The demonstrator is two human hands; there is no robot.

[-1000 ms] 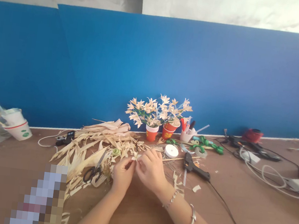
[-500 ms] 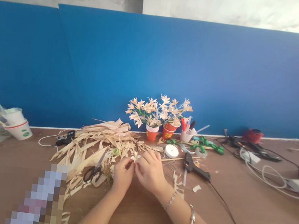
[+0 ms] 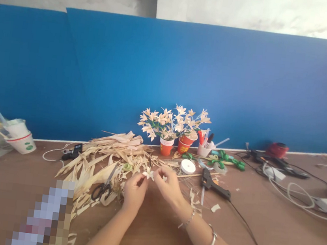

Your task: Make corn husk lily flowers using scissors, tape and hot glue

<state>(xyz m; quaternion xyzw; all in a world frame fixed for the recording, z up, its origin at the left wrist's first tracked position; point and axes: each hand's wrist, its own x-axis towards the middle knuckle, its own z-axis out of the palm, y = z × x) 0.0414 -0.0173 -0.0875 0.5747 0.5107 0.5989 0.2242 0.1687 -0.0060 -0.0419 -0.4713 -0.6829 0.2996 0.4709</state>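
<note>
A small pale flower [image 3: 148, 173], seemingly made of dried husk, stands between my two hands above the table. My left hand [image 3: 135, 192] is closed, pinching it from below at its left side. At its right edge, the fingertips of my right hand [image 3: 169, 185] are pinched together on a petal. Dried husk strips [image 3: 109, 151] lie heaped to the left of my hands. Black-handled scissors [image 3: 102, 190] rest among them, near a green roll of tape [image 3: 127, 167]. Beyond my hands stand similar pale flowers [image 3: 164, 118] in red paper cups [image 3: 166, 147].
On the right lies a black glue gun [image 3: 214, 184] with its cable trailing toward me. Behind it are a white spool [image 3: 188, 166], a cup of pens [image 3: 204, 149] and green tape pieces [image 3: 226, 158]. White cups [image 3: 22, 141] stand far left; white cables [image 3: 298, 192] lie far right.
My right hand has drawn slightly right and its fingers have shifted, so more of the flower's petals show. My left hand stays nearly in place.
</note>
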